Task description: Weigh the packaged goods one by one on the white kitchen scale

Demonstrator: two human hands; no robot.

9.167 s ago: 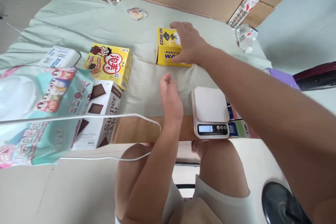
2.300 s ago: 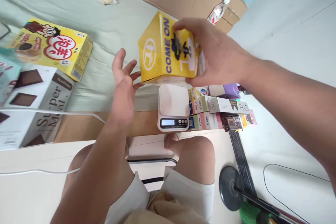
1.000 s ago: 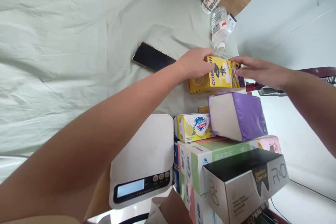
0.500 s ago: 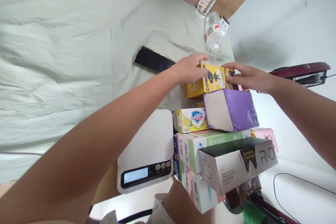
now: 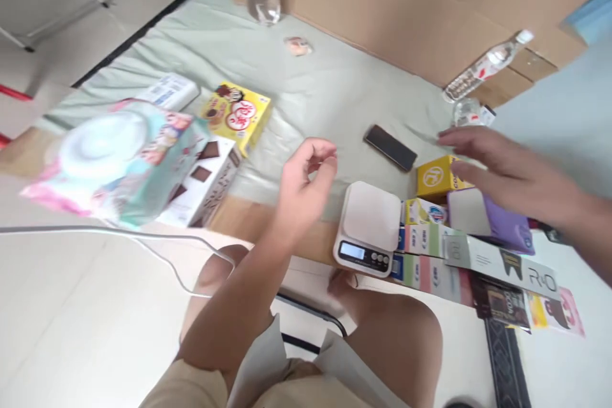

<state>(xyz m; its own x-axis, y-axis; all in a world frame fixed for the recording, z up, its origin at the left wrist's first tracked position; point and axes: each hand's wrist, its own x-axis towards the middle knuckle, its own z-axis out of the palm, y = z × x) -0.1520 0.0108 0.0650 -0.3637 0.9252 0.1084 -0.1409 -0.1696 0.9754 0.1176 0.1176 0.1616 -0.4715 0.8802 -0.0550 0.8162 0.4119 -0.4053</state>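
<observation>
Right hand [image 5: 507,169] flat and open, holding nothing, hovering just over the yellow box [image 5: 437,177], which sits at the far end of the box pile [image 5: 459,255], beside the scale [image 5: 370,226]. Left hand [image 5: 303,185] loosely curled in the air, empty. Judgement: lift the right hand straight up so the pile is not nudged; it overhangs the desk [image 5: 268,223] edge. Desk under pale green cloth [image 5: 315,95]; phone [image 5: 389,146] near the box. Cardboard [image 5: 382,0] and bottles [image 5: 482,67] behind, light floor.
</observation>
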